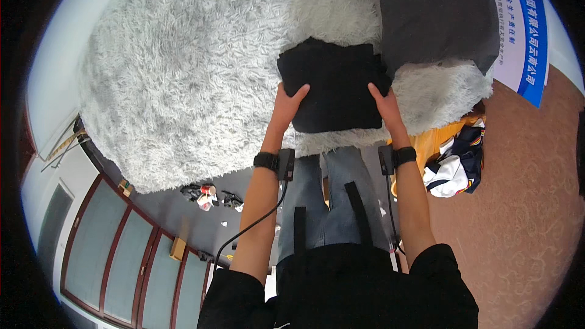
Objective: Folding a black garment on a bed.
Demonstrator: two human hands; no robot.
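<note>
A folded black garment (336,88), roughly square, lies at the near edge of a bed covered with a fluffy grey-white blanket (183,79). My left hand (288,106) grips its left side, thumb on top and the other fingers hidden beneath. At the opposite side my right hand (386,108) holds the garment the same way, thumb over the cloth. Whether it rests fully on the blanket or is slightly raised, I cannot tell. Both wrists wear black straps with small dark boxes, and a cable runs down from the left one.
A dark grey pillow (437,12) lies beyond the garment to the right. Navy and white clothes (457,164) sit on a wooden piece (429,140) at the bed's right. Small litter (207,196) dots the floor near a glass-panelled cabinet (128,256). A blue-and-white printed sheet (524,36) is at far right.
</note>
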